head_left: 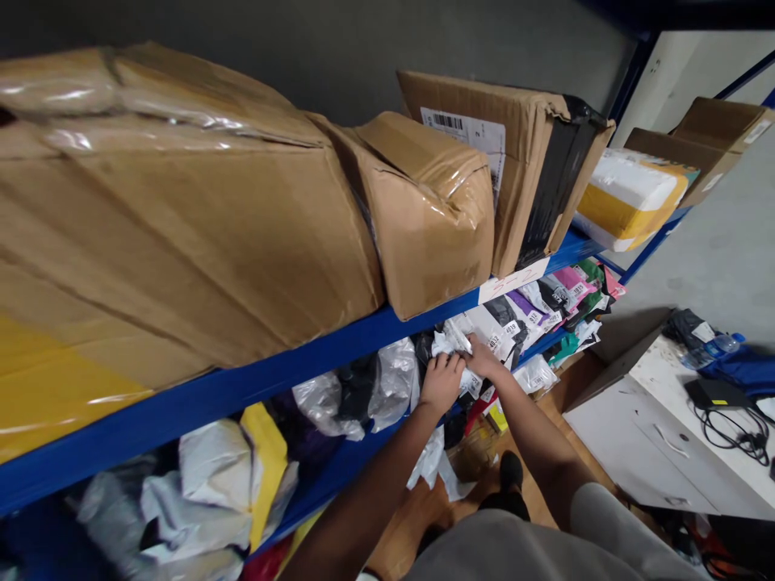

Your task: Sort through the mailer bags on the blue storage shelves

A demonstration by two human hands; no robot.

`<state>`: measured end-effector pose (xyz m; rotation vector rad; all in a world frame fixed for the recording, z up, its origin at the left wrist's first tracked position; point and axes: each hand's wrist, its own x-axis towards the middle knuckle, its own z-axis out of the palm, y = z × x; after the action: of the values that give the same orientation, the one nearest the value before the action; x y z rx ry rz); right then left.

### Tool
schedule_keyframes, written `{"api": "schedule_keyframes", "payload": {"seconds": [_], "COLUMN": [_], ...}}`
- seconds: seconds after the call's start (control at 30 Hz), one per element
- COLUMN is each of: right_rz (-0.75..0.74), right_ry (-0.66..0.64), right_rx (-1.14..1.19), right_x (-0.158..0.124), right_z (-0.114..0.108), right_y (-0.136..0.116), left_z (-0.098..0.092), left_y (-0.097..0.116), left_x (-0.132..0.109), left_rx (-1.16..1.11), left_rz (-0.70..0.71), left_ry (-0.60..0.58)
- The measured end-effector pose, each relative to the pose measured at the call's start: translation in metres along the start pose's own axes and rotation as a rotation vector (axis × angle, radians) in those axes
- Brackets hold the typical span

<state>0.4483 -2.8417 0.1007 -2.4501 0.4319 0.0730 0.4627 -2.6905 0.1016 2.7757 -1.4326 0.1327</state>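
White poly packet (pixel 453 339): on the lower shelf, just under the blue shelf beam (pixel 303 365), at the front of the packed bags and between both hands.
Left hand (pixel 441 381): knuckles up, fingers curled onto the packet's lower edge; the grip is narrow and holds the plastic.
Right hand (pixel 483 357): touching the packet's right side, fingers pointing in toward it; I cannot tell whether this grip closes.
Labelled packets (pixel 533 313): a row to the right on the same shelf, in white, black, purple, pink and green, each with a small numbered sticker.
Grey and black bags (pixel 363 391): just left of the hands.
Paper tag (pixel 513 281): stuck on the beam above the hands, red handwriting.
Taped cardboard boxes (pixel 182 234): on the upper shelf, large one left, smaller ones beside it.
White table (pixel 659 440): well to the right, carrying black cables (pixel 732 428) and a water bottle (pixel 719 347).
Wooden floor (pixel 424 512): below.
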Motion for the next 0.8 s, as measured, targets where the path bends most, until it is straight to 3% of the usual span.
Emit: {"api": "schedule_keyframes", "payload": {"seconds": [0.27,0.53,0.63,0.7,0.8], "right_rz": [0.103,0.169,0.113,0.020,-0.107], "right_ry": [-0.005,0.191,0.234,0.313,0.563], "right_rx": [-0.127,-0.205,-0.164,-0.042,0.121], "right_x": [0.012,0.004,0.003,-0.004,-0.025], "right_z": [-0.003,-0.021,-0.017,-0.009,0.011], "right_y": [-0.021,-0.019,-0.009,0.004,0.029], "left_z": [0.004,0.002,0.001,0.002,0.004], "left_y": [0.005,0.004,-0.003,-0.007,-0.012], "left_x": [-0.004,0.005,0.014,0.018,0.021], "left_rx": [0.006,-0.033,-0.112,-0.159,-0.247], "left_rz": [-0.048,-0.054,-0.051,-0.091,-0.184], "left_ry": [0.066,0.039,0.010,0.015,0.081]}}
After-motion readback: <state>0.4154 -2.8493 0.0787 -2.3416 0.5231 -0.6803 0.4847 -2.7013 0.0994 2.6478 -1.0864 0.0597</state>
